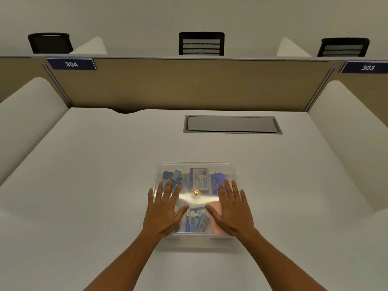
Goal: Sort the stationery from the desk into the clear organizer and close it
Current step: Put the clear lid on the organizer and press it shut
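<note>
Clear plastic organizer [196, 169] sits mid-table [94, 185], lid on. Left hand [165, 208] and right hand [232, 208] press flat, fingers straight, grasping nothing. Risk: uneven pressure leaves far edge unlatched.

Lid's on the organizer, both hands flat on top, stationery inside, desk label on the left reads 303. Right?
Not quite. In the head view the left desk label reads 304; 303 is the one on the right. The rest holds: left hand and right hand lie flat on the organizer lid, stationery inside.
</note>
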